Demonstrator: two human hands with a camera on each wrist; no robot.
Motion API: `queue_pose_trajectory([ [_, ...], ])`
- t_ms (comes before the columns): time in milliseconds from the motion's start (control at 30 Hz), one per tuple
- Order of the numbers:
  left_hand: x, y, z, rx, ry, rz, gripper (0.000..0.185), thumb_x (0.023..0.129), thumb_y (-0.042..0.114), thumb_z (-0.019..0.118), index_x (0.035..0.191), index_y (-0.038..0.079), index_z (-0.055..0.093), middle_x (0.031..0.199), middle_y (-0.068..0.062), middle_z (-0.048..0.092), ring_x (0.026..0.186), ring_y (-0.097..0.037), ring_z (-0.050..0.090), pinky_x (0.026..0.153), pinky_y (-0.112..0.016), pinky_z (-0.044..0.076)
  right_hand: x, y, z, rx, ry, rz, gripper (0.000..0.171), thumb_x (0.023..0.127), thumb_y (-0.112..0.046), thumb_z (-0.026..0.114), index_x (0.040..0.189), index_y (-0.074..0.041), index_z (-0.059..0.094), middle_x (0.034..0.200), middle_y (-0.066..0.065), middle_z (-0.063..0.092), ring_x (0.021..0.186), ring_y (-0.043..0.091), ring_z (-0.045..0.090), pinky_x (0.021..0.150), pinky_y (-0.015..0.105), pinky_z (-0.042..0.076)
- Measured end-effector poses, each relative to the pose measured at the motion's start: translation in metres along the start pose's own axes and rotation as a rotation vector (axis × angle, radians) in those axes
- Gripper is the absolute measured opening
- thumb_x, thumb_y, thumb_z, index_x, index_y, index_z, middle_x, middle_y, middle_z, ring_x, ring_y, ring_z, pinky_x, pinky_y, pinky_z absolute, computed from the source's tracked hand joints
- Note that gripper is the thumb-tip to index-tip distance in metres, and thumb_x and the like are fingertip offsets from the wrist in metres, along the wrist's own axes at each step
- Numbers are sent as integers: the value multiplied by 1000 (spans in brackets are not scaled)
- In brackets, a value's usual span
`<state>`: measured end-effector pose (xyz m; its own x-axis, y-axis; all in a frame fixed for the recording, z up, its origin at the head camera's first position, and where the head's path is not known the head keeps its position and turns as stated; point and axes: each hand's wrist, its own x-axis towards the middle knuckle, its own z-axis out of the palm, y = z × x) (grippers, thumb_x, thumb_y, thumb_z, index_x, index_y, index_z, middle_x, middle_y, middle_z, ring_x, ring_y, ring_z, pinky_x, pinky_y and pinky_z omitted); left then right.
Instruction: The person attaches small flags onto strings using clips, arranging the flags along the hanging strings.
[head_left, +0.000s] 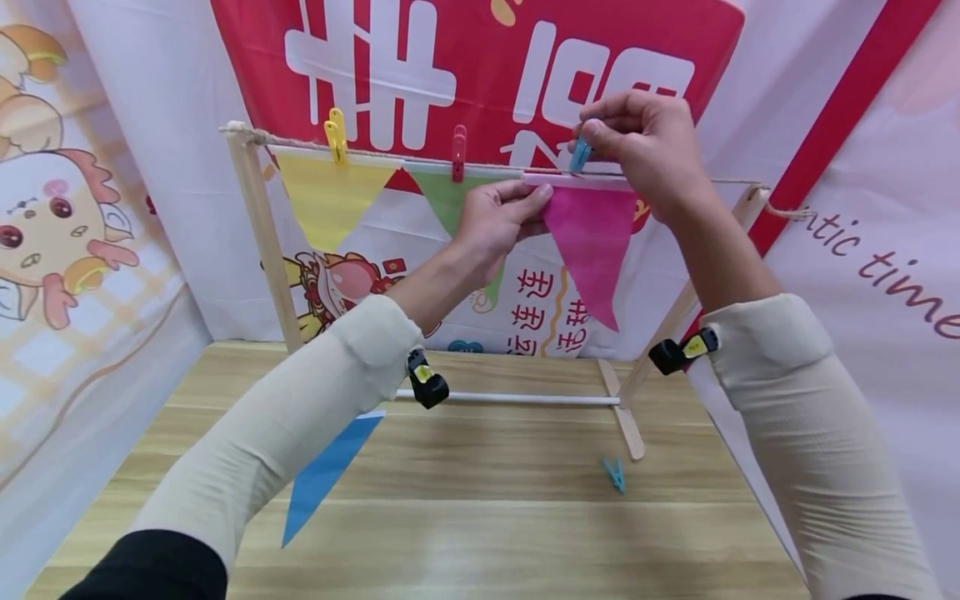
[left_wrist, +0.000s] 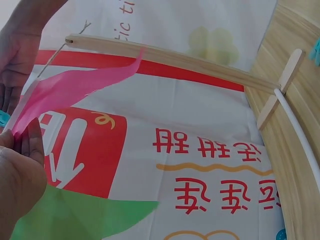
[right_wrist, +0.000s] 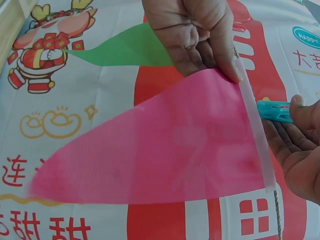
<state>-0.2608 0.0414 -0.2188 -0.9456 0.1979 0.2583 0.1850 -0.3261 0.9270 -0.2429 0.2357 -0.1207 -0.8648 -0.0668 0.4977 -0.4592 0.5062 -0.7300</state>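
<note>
My left hand [head_left: 498, 217] pinches a pink triangular pennant [head_left: 592, 242] by the left end of its white top band, against the twine [head_left: 420, 158]. Just above that band, my right hand [head_left: 652, 146] pinches a light-blue clothespin [head_left: 580, 156] between thumb and fingers. In the right wrist view the clothespin [right_wrist: 275, 111] points its tip at the band's edge; whether it bites the band I cannot tell. Left along the twine hang a yellow pennant [head_left: 330, 196] under a yellow clothespin [head_left: 336, 137] and a green pennant [head_left: 442, 196] under a red clothespin [head_left: 459, 154], partly behind my left hand.
Wooden posts [head_left: 262, 242] hold the twine at both ends, with a white rod [head_left: 540, 399] low between them. On the wooden table [head_left: 480, 533] lie a blue pennant [head_left: 330, 475], partly under my left forearm, and another blue clothespin [head_left: 615, 475]. A printed cloth backdrop stands behind.
</note>
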Motion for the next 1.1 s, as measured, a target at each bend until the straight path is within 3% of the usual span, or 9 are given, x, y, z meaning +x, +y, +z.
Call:
queue_pose_trajectory([
  [333, 3, 0, 0, -28, 9, -13, 33, 109, 19, 76, 138, 5, 79, 126, -17, 83, 105, -24, 84, 102, -37, 69, 6, -3, -1, 132, 40, 61, 36, 100, -35, 83, 127, -12, 85, 117, 1, 84, 112, 16, 83, 112, 32, 64],
  [500, 3, 0, 0, -22, 5, -15, 34, 108, 20, 76, 139, 6, 79, 126, -15, 84, 107, -25, 84, 106, -39, 68, 7, -2, -1, 147, 78, 36, 34, 100, -34, 83, 126, -12, 86, 118, 3, 85, 113, 15, 83, 112, 31, 63],
  [700, 2, 0, 0, -16, 9, -13, 34, 108, 20, 76, 140, 7, 79, 127, -15, 84, 109, -27, 84, 103, -36, 69, 6, -3, -1, 91, 95, 19, 29, 103, -32, 81, 123, -11, 86, 115, 2, 84, 111, 15, 83, 112, 30, 63],
  [1100, 4, 0, 2, -30, 13, -6, 34, 109, 20, 75, 139, 5, 79, 125, -17, 84, 107, -25, 84, 103, -36, 69, 3, -2, -1, 19, 37, 60, 36, 103, -38, 80, 127, -13, 86, 120, 4, 86, 106, 12, 85, 111, 33, 64],
])
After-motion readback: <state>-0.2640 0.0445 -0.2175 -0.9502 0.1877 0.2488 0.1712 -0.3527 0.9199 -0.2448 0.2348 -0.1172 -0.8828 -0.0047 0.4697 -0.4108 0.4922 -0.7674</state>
